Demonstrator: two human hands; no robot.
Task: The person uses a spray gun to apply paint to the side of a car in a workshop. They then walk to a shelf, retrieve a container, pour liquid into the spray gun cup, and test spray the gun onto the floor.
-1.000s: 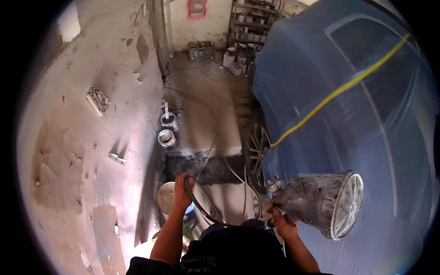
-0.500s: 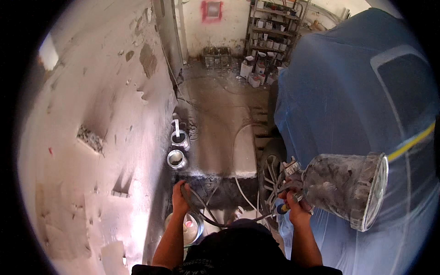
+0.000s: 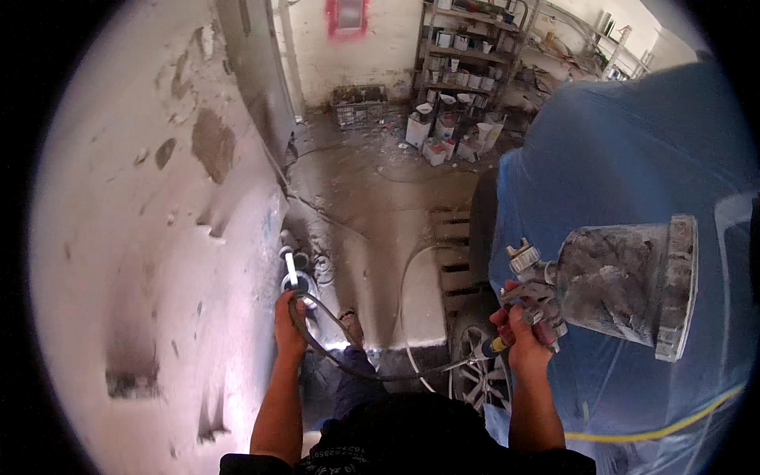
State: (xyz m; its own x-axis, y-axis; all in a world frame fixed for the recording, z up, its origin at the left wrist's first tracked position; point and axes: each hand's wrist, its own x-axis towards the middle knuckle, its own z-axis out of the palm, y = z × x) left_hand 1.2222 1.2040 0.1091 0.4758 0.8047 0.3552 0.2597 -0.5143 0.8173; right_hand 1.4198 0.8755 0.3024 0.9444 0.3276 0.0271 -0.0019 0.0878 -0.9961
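Note:
A paint spray gun (image 3: 538, 297) is gripped in my right hand (image 3: 524, 342), its big grey, paint-crusted cup (image 3: 613, 273) tipped over sideways to the right. My fingers wrap the handle, just above the yellow and dark hose fitting. From that fitting a dark air hose (image 3: 356, 369) sags across in front of me to my left hand (image 3: 290, 331), which is closed round a bend of it. Right beyond the left hand stands an open metal can (image 3: 307, 283) with a white stick (image 3: 291, 269) in it, partly hidden by the hand and hose.
Blue plastic sheeting (image 3: 602, 166) drapes a vehicle on the right, with a wheel (image 3: 479, 368) showing below. A stained pale wall (image 3: 150, 261) runs along the left. Pallet slats (image 3: 454, 253) lie beside the wheel. Farther off are a crate (image 3: 359, 111) and shelves of containers (image 3: 467, 59).
My view has shifted forward, and a foot now shows by the cans. Both hands sit higher in the picture, still holding the spray gun and the hose.

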